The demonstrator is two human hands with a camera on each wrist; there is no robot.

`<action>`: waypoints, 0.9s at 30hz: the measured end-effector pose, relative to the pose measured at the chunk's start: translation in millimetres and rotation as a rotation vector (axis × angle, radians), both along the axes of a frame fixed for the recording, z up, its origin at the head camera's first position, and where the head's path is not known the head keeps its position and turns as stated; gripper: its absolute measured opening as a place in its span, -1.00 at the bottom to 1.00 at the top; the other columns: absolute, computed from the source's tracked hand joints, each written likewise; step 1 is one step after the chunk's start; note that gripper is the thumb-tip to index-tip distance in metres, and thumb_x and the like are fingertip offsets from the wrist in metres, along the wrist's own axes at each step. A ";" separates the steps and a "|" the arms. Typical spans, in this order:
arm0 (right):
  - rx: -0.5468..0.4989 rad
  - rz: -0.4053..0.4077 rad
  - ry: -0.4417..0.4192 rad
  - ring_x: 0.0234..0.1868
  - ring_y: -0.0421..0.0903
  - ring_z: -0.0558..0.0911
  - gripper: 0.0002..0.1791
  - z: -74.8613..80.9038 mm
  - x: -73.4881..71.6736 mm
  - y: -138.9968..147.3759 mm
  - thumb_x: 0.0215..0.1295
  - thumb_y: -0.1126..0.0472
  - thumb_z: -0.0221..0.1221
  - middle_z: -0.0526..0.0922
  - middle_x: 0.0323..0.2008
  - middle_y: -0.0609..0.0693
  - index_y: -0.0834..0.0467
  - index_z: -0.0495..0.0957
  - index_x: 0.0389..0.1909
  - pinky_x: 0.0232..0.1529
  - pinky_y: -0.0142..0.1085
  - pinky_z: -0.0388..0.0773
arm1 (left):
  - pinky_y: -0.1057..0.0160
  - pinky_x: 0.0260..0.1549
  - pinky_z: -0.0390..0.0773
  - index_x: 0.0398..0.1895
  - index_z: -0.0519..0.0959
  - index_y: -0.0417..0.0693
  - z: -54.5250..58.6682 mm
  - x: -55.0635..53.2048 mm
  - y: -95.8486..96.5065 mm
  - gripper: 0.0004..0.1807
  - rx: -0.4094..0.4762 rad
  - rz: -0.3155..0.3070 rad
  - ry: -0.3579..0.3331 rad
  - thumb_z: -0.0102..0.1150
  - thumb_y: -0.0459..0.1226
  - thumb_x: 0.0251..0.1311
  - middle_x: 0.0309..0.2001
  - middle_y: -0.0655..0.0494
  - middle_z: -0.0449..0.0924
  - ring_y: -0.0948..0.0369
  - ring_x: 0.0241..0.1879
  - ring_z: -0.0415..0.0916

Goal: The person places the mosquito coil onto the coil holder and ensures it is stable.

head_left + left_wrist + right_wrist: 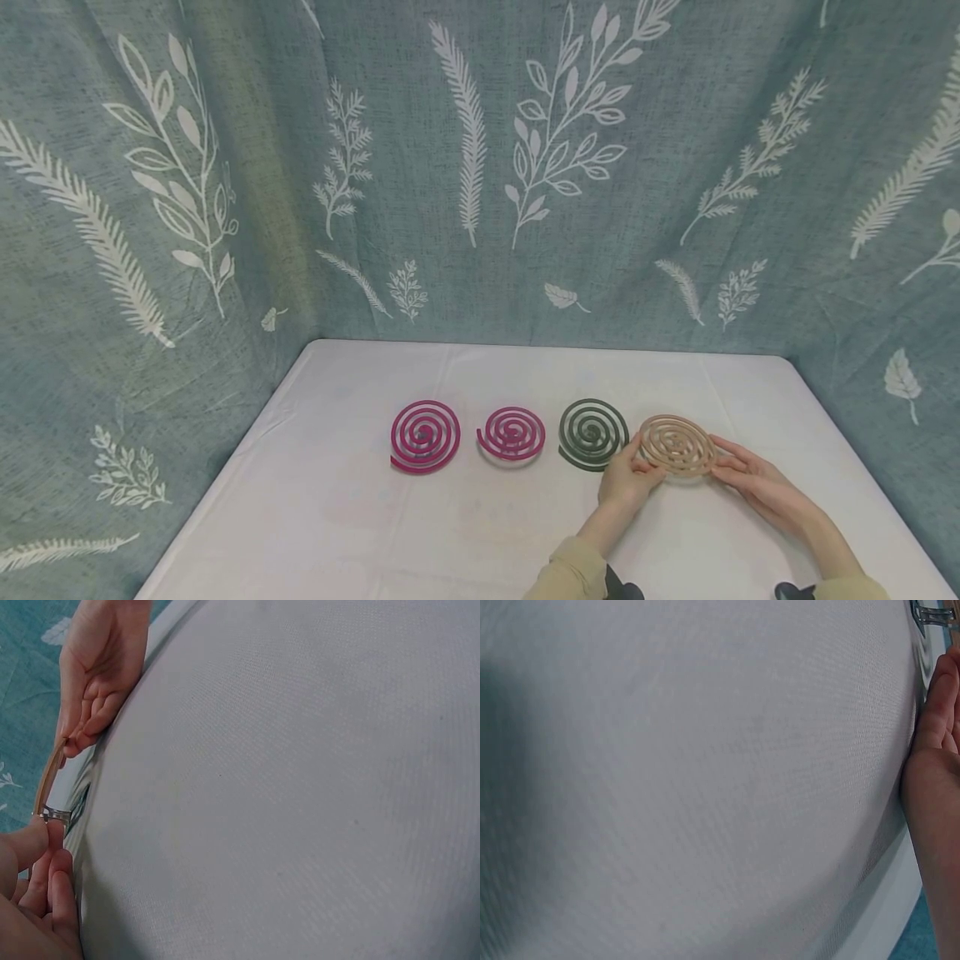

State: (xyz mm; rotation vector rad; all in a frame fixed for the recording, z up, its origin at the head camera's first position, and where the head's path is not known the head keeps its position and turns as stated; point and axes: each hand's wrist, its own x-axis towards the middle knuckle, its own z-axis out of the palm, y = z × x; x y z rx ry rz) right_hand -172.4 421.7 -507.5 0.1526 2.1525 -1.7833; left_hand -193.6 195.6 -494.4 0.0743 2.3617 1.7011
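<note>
Both hands hold a tan mosquito coil [677, 446] at the right of the table, tilted and close over the cloth. My left hand [626, 485] pinches its left edge between thumb and fingers. On the opposite edge, the fingers and thumb of my right hand [759, 482] grip it. The left wrist view shows the coil [49, 776] edge-on, with a small metal stand [57, 815] beneath it near the left fingertips. A dark green mosquito coil [592, 432] lies just left of my left hand, its edge partly behind the fingers.
Further left lie a magenta mosquito coil [512, 433] with a shadow under its front edge and a larger magenta one [425, 436]. A white cloth [420, 533] covers the table. A teal leaf-patterned curtain [465, 292] hangs along the back and sides.
</note>
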 end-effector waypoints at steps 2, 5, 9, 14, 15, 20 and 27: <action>0.000 0.001 0.004 -0.07 -0.56 0.50 -0.11 -0.5 -0.3 0.5 0.40 0.13 0.05 0.57 -0.14 -0.29 0.32 -0.32 0.46 -0.03 -0.71 0.40 | 0.49 -0.59 0.25 0.28 0.41 0.01 -0.3 -0.1 0.2 -0.32 0.000 0.002 0.001 0.36 -0.28 0.01 -0.59 0.28 0.50 0.45 -0.62 0.28; 0.003 -0.005 -0.002 -0.07 -0.55 0.50 -0.12 -1.7 -0.9 1.3 0.39 0.13 0.05 0.58 -0.15 -0.30 0.32 -0.31 0.46 -0.04 -0.71 0.40 | 0.50 -0.59 0.24 0.28 0.41 0.00 -0.8 -0.1 0.2 -0.32 0.000 0.003 0.006 0.36 -0.28 0.01 -0.59 0.28 0.50 0.45 -0.63 0.27; 0.010 -0.015 -0.015 -0.08 -0.55 0.51 -0.11 -2.6 -1.2 1.8 0.39 0.11 0.06 0.58 -0.17 -0.31 0.30 -0.30 0.47 -0.05 -0.72 0.39 | 0.50 -0.61 0.24 0.28 0.41 0.00 -1.0 0.0 0.0 -0.33 0.000 0.005 0.011 0.36 -0.28 0.01 -0.59 0.28 0.51 0.45 -0.63 0.26; 0.009 -0.004 -0.003 -0.08 -0.53 0.51 -0.11 -2.5 -0.8 1.5 0.40 0.12 0.05 0.57 -0.17 -0.30 0.32 -0.32 0.46 -0.04 -0.71 0.39 | 0.50 -0.61 0.24 0.28 0.41 0.01 -0.5 0.3 -0.1 -0.32 -0.001 0.005 0.008 0.36 -0.28 0.01 -0.59 0.28 0.50 0.45 -0.63 0.26; 0.009 -0.010 -0.005 -0.08 -0.53 0.51 -0.11 -2.4 -0.7 1.2 0.39 0.12 0.05 0.57 -0.17 -0.30 0.31 -0.31 0.46 -0.04 -0.71 0.39 | 0.50 -0.61 0.24 0.28 0.41 0.02 -0.5 0.4 -0.1 -0.32 -0.002 0.005 0.006 0.36 -0.27 0.01 -0.59 0.29 0.50 0.45 -0.63 0.26; 0.019 -0.010 -0.007 -0.08 -0.53 0.51 -0.11 -2.4 -0.6 0.9 0.39 0.12 0.05 0.56 -0.16 -0.30 0.31 -0.31 0.46 -0.04 -0.70 0.40 | 0.49 -0.60 0.24 0.28 0.42 0.03 0.0 0.6 0.0 -0.32 -0.003 0.008 0.003 0.36 -0.28 0.00 -0.59 0.29 0.50 0.44 -0.63 0.26; 0.015 -0.008 -0.001 -0.08 -0.54 0.51 -0.12 -2.4 -1.0 1.5 0.40 0.12 0.05 0.57 -0.15 -0.32 0.31 -0.31 0.46 -0.04 -0.71 0.39 | 0.48 -0.60 0.23 0.28 0.42 0.03 0.5 0.3 0.6 -0.32 -0.001 0.011 0.006 0.37 -0.28 0.00 -0.59 0.28 0.50 0.44 -0.63 0.26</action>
